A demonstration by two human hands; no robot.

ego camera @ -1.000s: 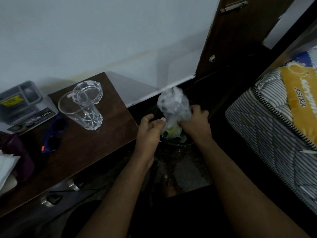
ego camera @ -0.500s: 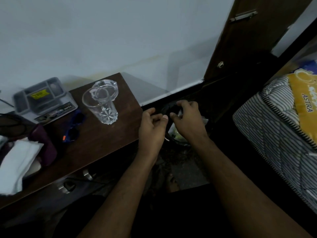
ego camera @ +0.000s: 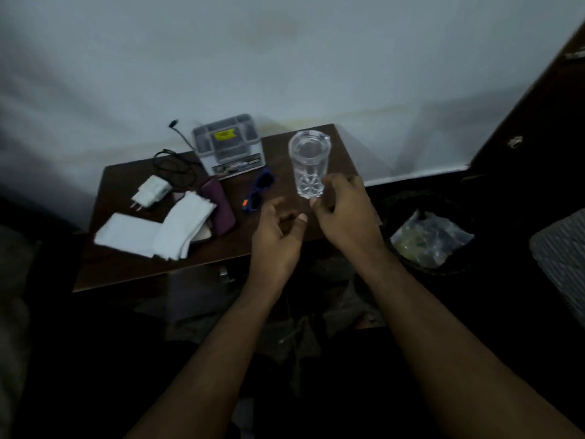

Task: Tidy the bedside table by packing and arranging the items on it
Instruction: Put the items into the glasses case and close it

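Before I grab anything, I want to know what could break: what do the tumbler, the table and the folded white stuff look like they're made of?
Tumbler: clear cut glass by the look, see-through with a star-patterned base; hard plastic is possible. Table: dark brown wood or wood veneer, matte. Folded white stuff: soft cloth or tissue, with limp, slightly fuzzy edges.

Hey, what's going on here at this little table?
A person is tidying a dark wooden bedside table. Both hands are empty above its right end: the left hand is loosely open, and the right hand is close to a clear glass, not gripping it. On the table lie blue sunglasses, a white charger, folded white cloths and a grey box. A crumpled plastic bag sits in the bin on the right.
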